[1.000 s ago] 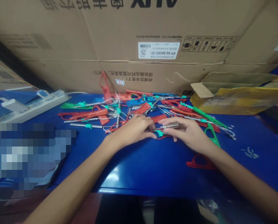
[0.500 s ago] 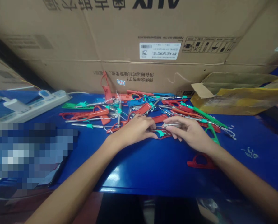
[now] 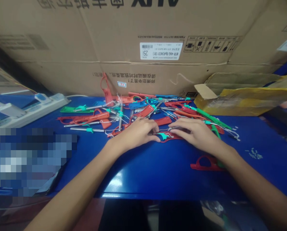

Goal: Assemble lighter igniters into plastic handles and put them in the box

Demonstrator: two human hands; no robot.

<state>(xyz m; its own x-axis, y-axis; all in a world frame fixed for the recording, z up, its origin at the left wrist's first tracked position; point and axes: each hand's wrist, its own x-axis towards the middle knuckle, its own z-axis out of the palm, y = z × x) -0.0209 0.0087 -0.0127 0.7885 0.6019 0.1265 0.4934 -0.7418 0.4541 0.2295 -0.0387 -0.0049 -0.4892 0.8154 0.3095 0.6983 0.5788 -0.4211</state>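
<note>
A red plastic lighter shell [image 3: 174,136] with a green trigger [image 3: 163,137] in it lies between my two hands. My left hand [image 3: 142,131] is closed on the shell's left end, thumb at the near edge. My right hand [image 3: 197,132] is closed at the other end, its fingers pinching a thin metal tube [image 3: 169,129] along the shell; the fingers hide most of the tube. Behind both hands spreads a pile of red, blue and green shells and metal tubes with green pieces and white wires, such as a tube [image 3: 97,130] on the left.
A large cardboard box [image 3: 85,51] stands along the back. To the right sits an open carton [image 3: 242,101] with yellow tape. A white power strip [image 3: 39,109] and a blurred-out dark object [image 3: 30,160] lie on the left. Another red shell [image 3: 203,163] rests near my right forearm.
My right hand has lowered the metal tube onto the red shell, and its fingers now lie over it. My left hand keeps its place on the shell. The view has shifted slightly.
</note>
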